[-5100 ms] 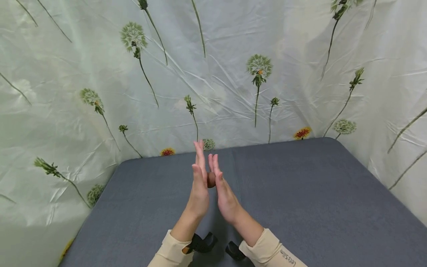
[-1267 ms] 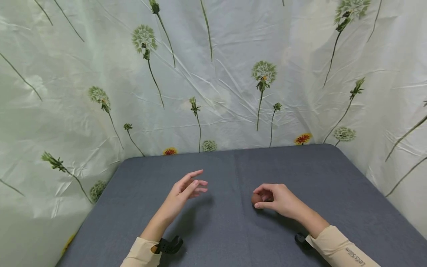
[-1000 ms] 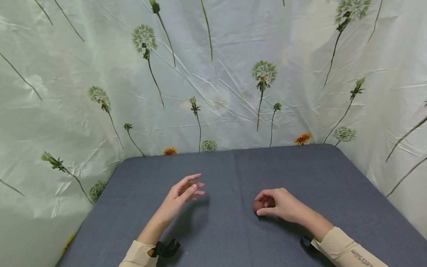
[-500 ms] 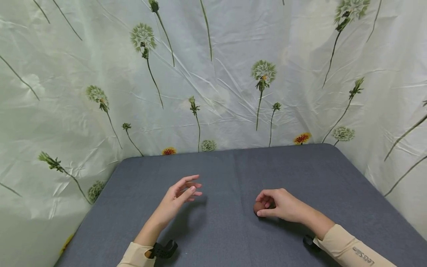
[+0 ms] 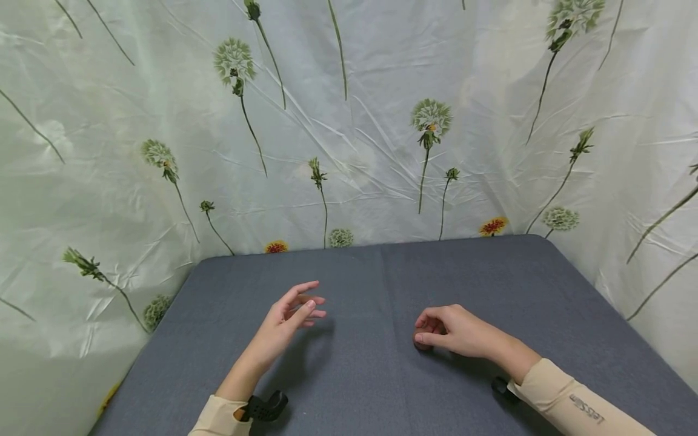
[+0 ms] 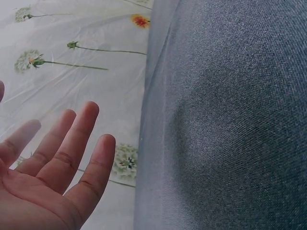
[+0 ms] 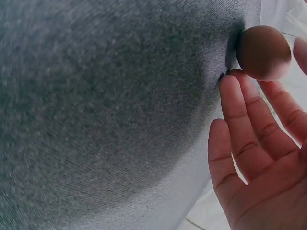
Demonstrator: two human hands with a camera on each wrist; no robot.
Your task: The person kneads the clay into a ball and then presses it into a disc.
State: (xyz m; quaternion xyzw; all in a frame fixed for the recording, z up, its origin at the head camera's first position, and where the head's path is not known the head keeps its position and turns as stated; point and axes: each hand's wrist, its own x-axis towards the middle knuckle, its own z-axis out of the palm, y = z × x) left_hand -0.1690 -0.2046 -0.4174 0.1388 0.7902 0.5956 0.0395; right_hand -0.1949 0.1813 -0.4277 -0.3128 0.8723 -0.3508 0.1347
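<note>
A small brown clay-like ball with a fine crack sits on the grey cloth in the right wrist view. My right hand is around it, its thumb partly hiding the ball in the head view. In the right wrist view the fingertips lie close against the ball, and a narrow gap shows between it and the thumb. My left hand hovers over the table to the left, fingers loosely spread, holding nothing. The left wrist view shows the left hand's palm and relaxed fingers.
A grey cloth-covered table stretches under both hands. Behind it and at its sides hangs a pale curtain with printed dandelions. Black straps sit at the wrists, below cream sleeves.
The ball was pressed between both palms, then the right hand carried it down to the right. Lately the right hand has risen slightly over the ball; the left has drifted left.
</note>
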